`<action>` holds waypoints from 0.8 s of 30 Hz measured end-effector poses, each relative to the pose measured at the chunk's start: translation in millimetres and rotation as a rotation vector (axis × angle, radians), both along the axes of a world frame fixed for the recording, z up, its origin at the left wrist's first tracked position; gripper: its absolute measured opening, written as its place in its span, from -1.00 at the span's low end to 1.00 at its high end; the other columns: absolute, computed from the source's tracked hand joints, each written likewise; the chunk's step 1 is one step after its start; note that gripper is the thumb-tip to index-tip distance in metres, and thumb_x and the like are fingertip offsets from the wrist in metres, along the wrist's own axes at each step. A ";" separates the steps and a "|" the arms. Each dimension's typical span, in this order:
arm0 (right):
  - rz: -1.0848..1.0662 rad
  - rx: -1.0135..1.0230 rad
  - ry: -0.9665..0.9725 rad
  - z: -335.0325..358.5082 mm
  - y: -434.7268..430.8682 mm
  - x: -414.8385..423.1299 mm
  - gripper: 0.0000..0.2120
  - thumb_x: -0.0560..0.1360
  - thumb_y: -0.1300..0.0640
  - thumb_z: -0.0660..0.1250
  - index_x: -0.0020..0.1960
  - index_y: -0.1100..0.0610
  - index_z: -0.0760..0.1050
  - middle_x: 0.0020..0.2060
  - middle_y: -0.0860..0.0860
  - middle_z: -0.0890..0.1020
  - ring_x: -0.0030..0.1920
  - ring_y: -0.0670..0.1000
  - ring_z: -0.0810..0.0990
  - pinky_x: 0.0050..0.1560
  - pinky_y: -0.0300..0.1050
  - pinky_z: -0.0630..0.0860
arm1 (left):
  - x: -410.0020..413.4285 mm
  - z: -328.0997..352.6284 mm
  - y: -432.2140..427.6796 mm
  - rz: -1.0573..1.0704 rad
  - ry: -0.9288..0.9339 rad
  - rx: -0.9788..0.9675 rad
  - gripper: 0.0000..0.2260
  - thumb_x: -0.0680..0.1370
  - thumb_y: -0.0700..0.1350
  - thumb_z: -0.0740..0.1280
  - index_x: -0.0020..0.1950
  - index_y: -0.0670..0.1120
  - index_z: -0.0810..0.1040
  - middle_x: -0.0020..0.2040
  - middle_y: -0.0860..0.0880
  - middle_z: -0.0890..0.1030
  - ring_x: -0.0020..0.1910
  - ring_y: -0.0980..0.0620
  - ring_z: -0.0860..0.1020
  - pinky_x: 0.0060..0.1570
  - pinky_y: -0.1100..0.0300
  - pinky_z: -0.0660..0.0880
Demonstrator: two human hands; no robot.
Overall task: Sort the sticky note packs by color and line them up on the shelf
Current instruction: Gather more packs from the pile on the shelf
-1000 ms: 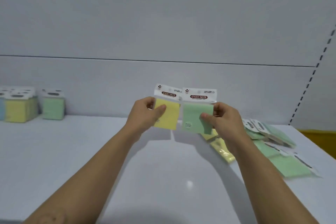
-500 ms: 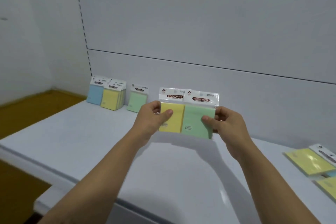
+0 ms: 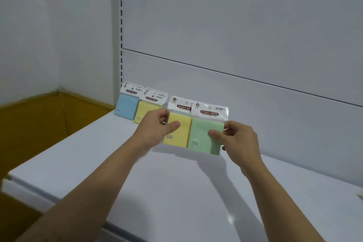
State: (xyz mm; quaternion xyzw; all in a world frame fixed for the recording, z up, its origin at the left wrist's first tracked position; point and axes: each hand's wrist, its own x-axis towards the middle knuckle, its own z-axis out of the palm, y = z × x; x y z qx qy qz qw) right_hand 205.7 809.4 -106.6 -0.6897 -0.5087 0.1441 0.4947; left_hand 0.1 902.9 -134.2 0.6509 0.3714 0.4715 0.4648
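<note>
My left hand (image 3: 157,129) pinches a yellow sticky note pack (image 3: 180,133) by its left edge, held upright above the white shelf (image 3: 176,192). Beside it, my right hand (image 3: 237,141) pinches a green sticky note pack (image 3: 200,135) by its right edge; the two packs touch side by side. At the shelf's back left corner a blue pack (image 3: 125,108) stands against the back panel, with a row of yellow packs (image 3: 143,110) right of it, partly hidden behind my left hand. Any green pack standing further right is hidden behind the held packs.
The shelf's back panel (image 3: 235,45) rises behind, with a slotted upright (image 3: 121,25) at its left end. A yellowish floor (image 3: 39,120) lies beyond the shelf's left edge. A sliver of a yellow pack (image 3: 360,195) shows at the far right edge.
The view has swung further left; both hands with their packs have come close to the standing row at the back left. The loose packs on the right have nearly left the view.
</note>
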 end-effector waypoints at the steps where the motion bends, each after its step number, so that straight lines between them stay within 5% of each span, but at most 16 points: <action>1: -0.010 0.002 -0.005 -1.3 4.7 -5.2 -0.90 0.30 0.07 0.52 -0.25 -0.02 0.60 -0.32 -0.03 0.66 -0.22 0.05 0.64 -0.14 0.12 0.61 | -6.4 0.6 5.8 0.005 0.008 0.005 -0.73 0.44 -0.16 0.48 -0.25 -0.18 0.39 -0.33 -0.03 0.36 -0.32 0.02 0.33 -0.22 0.12 0.36; 6: -0.083 0.024 0.015 -12.3 27.8 -26.6 -0.89 0.34 0.15 0.51 -0.21 0.09 0.58 -0.27 0.06 0.66 -0.17 0.14 0.63 -0.13 0.17 0.59 | -38.3 3.1 37.5 0.072 0.018 -0.003 -0.79 0.46 -0.20 0.45 0.03 -0.25 0.55 -0.03 -0.20 0.64 -0.04 -0.20 0.60 0.09 -0.13 0.52; 12: -0.144 0.022 0.088 -26.4 46.3 -35.2 -0.87 0.40 0.22 0.46 -0.22 0.01 0.57 -0.28 -0.04 0.67 -0.18 0.06 0.65 -0.11 0.16 0.62 | -70.8 2.9 75.9 0.136 0.138 0.039 -0.77 0.45 -0.18 0.46 -0.02 -0.29 0.52 -0.07 -0.28 0.60 -0.17 -0.11 0.53 0.00 -0.14 0.53; 16: -0.170 -0.002 0.123 -38.8 55.3 -38.5 -0.86 0.42 0.23 0.44 -0.22 0.01 0.56 -0.26 -0.04 0.67 -0.17 0.07 0.65 -0.09 0.16 0.62 | -80.9 -2.5 94.8 0.172 0.183 0.056 -0.79 0.44 -0.17 0.48 -0.22 -0.14 0.44 -0.29 -0.04 0.47 -0.34 0.03 0.39 -0.36 0.21 0.40; 20: -0.177 -0.044 0.131 -49.8 66.3 -46.5 -0.88 0.43 0.24 0.42 -0.21 0.05 0.55 -0.26 -0.03 0.65 -0.15 0.08 0.64 -0.05 0.18 0.60 | -73.4 -10.9 105.7 0.211 0.274 0.077 -0.74 0.43 -0.17 0.48 -0.29 -0.06 0.40 -0.33 0.04 0.42 -0.37 0.04 0.37 -0.36 0.23 0.33; 24: -0.179 -0.062 0.117 -55.8 77.0 -53.3 -0.89 0.43 0.23 0.41 -0.20 0.06 0.53 -0.27 -0.06 0.65 -0.18 0.06 0.62 -0.02 0.17 0.58 | -65.6 -20.2 111.5 0.280 0.329 0.126 -0.86 0.46 -0.14 0.45 -0.15 -0.13 0.50 -0.29 0.00 0.47 -0.28 0.01 0.42 -0.25 0.16 0.39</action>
